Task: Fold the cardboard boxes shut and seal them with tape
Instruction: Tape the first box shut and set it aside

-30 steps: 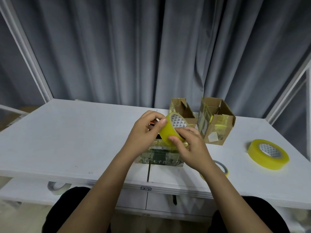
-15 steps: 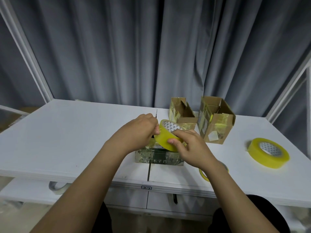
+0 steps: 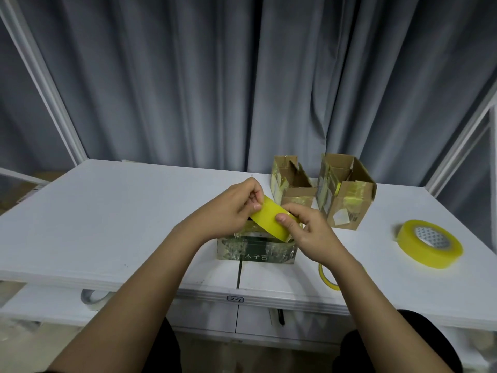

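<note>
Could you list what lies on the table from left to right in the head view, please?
Left hand → held tape roll → right hand → larger open cardboard box → big tape roll lying flat at far right.

Tape roll (image 3: pixel 271 222), frame centre: solid yellow, glossy outer face.
2nd tape roll (image 3: pixel 429 243), right edge of frame: translucent yellow; core white w/ grey triangle pattern.
Thin tape ring (image 3: pixel 326 277), lower right of centre: yellow rim, partly hidden by arm.
Green box (image 3: pixel 256 250), centre: dark green w/ pale characters on front; shiny clear-yellowish tape film over it.
Two cardboard boxes, upper right of centre: small one (image 3: pixel 293 184) brown w/ yellow tape patches; bigger one (image 3: pixel 347 195) brown, yellow tape strips, white label squares on front.
Tabletop (image 3: pixel 107 211): plain white, small white tag w/ dark marks at front edge.
Curtain (image 3: pixel 215 76), top half of frame: grey-blue, vertical folds.
Frame posts (image 3: pixel 43 84), left & right: white.
</note>
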Tool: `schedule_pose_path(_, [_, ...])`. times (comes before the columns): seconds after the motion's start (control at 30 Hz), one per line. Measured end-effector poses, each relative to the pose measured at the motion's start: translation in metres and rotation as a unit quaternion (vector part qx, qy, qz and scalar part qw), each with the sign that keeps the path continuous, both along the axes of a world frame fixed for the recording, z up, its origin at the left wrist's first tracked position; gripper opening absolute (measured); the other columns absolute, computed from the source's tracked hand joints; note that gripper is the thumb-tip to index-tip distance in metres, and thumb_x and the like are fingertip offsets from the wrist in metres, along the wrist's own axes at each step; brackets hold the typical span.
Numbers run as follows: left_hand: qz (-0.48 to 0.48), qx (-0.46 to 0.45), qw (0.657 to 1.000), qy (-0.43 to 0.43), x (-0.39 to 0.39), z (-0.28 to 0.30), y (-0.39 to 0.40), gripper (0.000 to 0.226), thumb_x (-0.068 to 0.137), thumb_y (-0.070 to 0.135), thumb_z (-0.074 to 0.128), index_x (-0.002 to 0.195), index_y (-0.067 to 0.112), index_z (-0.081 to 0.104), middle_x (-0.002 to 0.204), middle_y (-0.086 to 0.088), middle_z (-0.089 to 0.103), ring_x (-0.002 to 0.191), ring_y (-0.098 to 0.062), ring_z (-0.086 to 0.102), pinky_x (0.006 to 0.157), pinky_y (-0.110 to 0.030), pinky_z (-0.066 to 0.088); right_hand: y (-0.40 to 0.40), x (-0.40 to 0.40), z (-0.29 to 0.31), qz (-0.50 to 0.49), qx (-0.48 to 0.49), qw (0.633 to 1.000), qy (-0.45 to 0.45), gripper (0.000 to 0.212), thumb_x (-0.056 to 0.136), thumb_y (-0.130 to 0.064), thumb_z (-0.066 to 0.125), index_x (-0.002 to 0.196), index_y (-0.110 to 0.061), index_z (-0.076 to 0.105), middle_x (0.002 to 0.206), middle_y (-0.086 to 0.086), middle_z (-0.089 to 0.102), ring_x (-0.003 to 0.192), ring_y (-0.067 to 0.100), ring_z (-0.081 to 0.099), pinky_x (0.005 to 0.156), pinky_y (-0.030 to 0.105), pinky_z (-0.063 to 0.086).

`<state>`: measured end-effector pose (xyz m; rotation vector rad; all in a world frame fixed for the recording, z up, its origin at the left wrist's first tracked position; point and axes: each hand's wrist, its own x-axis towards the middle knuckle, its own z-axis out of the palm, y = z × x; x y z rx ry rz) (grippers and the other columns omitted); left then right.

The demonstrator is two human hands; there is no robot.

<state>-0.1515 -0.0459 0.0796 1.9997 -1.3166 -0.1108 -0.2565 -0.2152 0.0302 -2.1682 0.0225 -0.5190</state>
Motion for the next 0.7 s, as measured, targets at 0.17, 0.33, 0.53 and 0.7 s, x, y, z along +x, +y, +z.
schedule_pose_path(0.17, [0.093,0.139,0.974,-0.150,-0.006,0.008,-0.008,0.022,0.083,0.002,0.041,0.099,0.016,0.043,0.096,-0.003,0.054,0.092,-0.023,0.043,0.072,-0.036,0.040,-0.003,0.003,0.010,-0.049,-0.136,0.989,0.010,0.032,0.088,-0.048,0.047,0.095,-0.023,0.065,0.076,0.001,0.063,0.070,0.019,0.056,0.060,0.033,0.042])
schedule_pose_path(0.33, [0.103,0.055,0.992,-0.039,-0.002,0.011,-0.008,0.034,0.088,0.007,0.048,0.119,0.019,0.039,0.091,0.009,0.054,0.087,-0.013,0.050,0.069,-0.027,0.042,-0.001,0.006,0.013,-0.068,-0.149,0.986,-0.025,0.024,0.095,-0.035,0.055,0.089,-0.014,0.063,0.070,0.003,0.060,0.066,0.017,0.052,0.054,0.030,0.033])
schedule_pose_path(0.53, [0.088,-0.040,0.993,0.069,0.003,-0.001,-0.008,0.040,0.090,0.022,0.062,0.124,0.029,0.042,0.094,0.010,0.051,0.080,-0.005,0.055,0.072,-0.015,0.044,-0.001,0.003,0.009,-0.094,-0.148,0.984,-0.040,0.038,0.089,-0.054,0.048,0.083,-0.018,0.060,0.072,-0.003,0.059,0.076,0.008,0.043,0.062,0.013,0.030])
schedule_pose_path(0.7, [0.107,-0.082,0.988,0.069,0.006,0.002,-0.011,0.034,0.087,0.015,0.065,0.109,0.035,0.049,0.088,0.010,0.054,0.066,0.005,0.052,0.058,-0.005,0.040,0.000,-0.001,0.009,-0.066,-0.011,0.998,-0.019,0.040,0.081,-0.063,0.050,0.077,-0.023,0.054,0.063,-0.008,0.052,0.062,0.005,0.047,0.056,0.019,0.035])
